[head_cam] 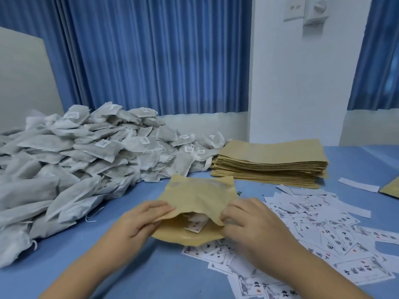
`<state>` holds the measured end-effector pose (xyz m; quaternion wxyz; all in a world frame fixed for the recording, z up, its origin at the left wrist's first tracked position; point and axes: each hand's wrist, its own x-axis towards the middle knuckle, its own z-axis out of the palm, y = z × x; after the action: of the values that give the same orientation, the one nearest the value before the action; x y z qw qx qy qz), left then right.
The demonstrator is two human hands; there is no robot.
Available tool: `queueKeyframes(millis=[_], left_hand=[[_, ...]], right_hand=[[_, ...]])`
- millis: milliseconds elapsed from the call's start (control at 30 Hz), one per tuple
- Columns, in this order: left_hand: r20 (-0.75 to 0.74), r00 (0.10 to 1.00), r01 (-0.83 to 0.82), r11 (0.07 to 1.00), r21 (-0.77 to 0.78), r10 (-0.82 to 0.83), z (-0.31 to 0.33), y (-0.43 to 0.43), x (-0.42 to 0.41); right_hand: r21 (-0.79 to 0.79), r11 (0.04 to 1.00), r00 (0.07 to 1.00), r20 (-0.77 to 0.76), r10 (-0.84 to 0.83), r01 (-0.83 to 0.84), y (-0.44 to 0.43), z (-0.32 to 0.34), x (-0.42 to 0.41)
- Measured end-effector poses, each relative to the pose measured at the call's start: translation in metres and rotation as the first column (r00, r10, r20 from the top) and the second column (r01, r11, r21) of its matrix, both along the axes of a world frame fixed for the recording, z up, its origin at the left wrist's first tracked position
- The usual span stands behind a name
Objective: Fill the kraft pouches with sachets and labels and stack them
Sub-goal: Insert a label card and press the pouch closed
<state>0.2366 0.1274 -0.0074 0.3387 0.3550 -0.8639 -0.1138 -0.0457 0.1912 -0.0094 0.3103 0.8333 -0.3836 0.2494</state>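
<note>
Both hands are on one kraft pouch [194,199] in the lower middle of the frame. My left hand [140,221] is pinching the left side of its mouth and my right hand [248,223] is gripping the right side, fingers curled over the top flap, so the opening gapes toward me. Inside you can see a white sachet [198,217] with a printed label [195,225] lying on it.

The pouch sits on the blue desk [151,266], and its near edge overlaps a few of the loose labels [323,223] scattered across the lower right. The whole left side is one big heap of grey-white sachets [86,152]. Just right of that heap, above the pouch I'm holding, is the stack of flat empty pouches [269,162]. One more pouch corner [390,188] pokes in at the right edge. Blue curtain [151,50] across the top.
</note>
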Motion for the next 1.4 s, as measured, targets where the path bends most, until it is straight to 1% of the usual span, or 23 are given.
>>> queueKeyframes(millis=[67,100,167,200,233,267,333,433,500,567,667,767,833,900,933,1000,1033,1100,1200,1267,1333,1400], left_hand=[[0.193,0.980,-0.053,0.997,0.065,0.039,0.000,0.004,0.007],[0.306,0.950,-0.094,0.993,0.070,0.068,0.000,0.006,0.008],[0.525,0.831,-0.205,0.979,-0.016,0.182,-0.001,0.009,0.006],[0.598,0.764,-0.247,0.966,-0.079,0.244,0.000,0.011,0.004],[0.632,0.719,-0.271,0.954,-0.129,0.289,0.001,0.012,0.001],[0.635,0.708,-0.267,0.950,-0.163,0.309,0.002,0.014,-0.002],[0.590,0.768,-0.168,0.967,-0.194,0.252,0.006,0.016,-0.010],[0.521,0.850,0.018,0.984,-0.175,0.078,0.009,0.016,-0.027],[0.477,0.879,0.064,0.989,-0.130,0.006,0.006,0.013,-0.034],[0.439,0.898,0.074,0.996,-0.057,-0.041,0.000,0.009,-0.035],[0.435,0.893,0.114,0.993,0.025,-0.114,-0.010,0.005,-0.030],[0.489,0.850,0.153,0.980,0.123,-0.194,-0.024,0.005,-0.025],[0.510,0.827,0.172,0.970,0.170,-0.236,-0.032,0.005,-0.023],[0.479,0.837,0.184,0.960,0.209,-0.265,-0.033,0.003,-0.021],[0.440,0.854,0.189,0.953,0.237,-0.279,-0.032,0.001,-0.019],[0.333,0.899,0.191,0.939,0.288,-0.285,-0.028,-0.001,-0.014],[0.289,0.920,0.182,0.941,0.284,-0.265,-0.027,-0.001,-0.010],[0.243,0.953,0.136,0.971,0.197,-0.183,-0.026,-0.001,-0.002],[0.236,0.971,0.028,0.999,0.027,-0.034,-0.026,0.000,0.010],[0.223,0.974,-0.019,0.992,-0.126,0.047,-0.026,0.000,0.013],[0.170,0.979,-0.063,0.961,-0.268,0.112,-0.023,0.001,0.013],[0.103,0.982,-0.122,0.948,-0.293,0.158,-0.020,0.002,0.012]], right_hand=[[0.063,0.998,0.999,-0.034,-0.002,0.004,0.002,-0.004,0.004],[0.089,0.996,0.999,-0.038,-0.001,0.004,0.003,-0.004,0.006],[0.139,0.990,1.000,-0.019,0.012,-0.010,0.007,-0.004,0.007],[0.158,0.987,1.000,-0.006,0.018,-0.017,0.009,-0.004,0.007],[0.170,0.985,1.000,0.001,0.018,-0.018,0.011,-0.003,0.008],[0.175,0.984,1.000,0.003,0.015,-0.015,0.012,-0.002,0.009],[0.179,0.984,1.000,0.003,0.016,-0.016,0.015,0.000,0.012],[0.214,0.976,0.999,0.022,-0.037,0.031,0.019,0.001,0.018],[0.236,0.969,0.996,0.020,-0.083,0.076,0.019,0.000,0.018],[0.286,0.957,0.999,-0.007,-0.051,0.051,0.016,-0.004,0.015],[0.335,0.940,0.997,-0.061,-0.040,0.058,0.012,-0.007,0.010],[0.414,0.904,0.993,-0.096,-0.069,0.103,0.010,-0.009,0.006],[0.494,0.860,0.991,-0.095,-0.094,0.129,0.008,-0.011,0.006],[0.547,0.823,0.987,-0.051,-0.151,0.154,0.005,-0.015,0.003],[0.554,0.819,0.985,-0.014,-0.173,0.152,0.004,-0.016,0.002],[0.568,0.813,0.967,0.116,-0.228,0.124,0.003,-0.016,0.002],[0.568,0.814,0.954,0.163,-0.253,0.119,0.003,-0.016,0.001],[0.577,0.807,0.935,0.202,-0.290,0.126,0.003,-0.014,0.002],[0.592,0.797,0.912,0.251,-0.324,0.120,0.005,-0.014,0.003],[0.585,0.801,0.897,0.277,-0.344,0.127,0.007,-0.012,0.003],[0.558,0.820,0.882,0.314,-0.351,0.128,0.008,-0.009,0.001],[0.508,0.855,0.872,0.366,-0.325,0.105,0.009,-0.005,-0.002]])
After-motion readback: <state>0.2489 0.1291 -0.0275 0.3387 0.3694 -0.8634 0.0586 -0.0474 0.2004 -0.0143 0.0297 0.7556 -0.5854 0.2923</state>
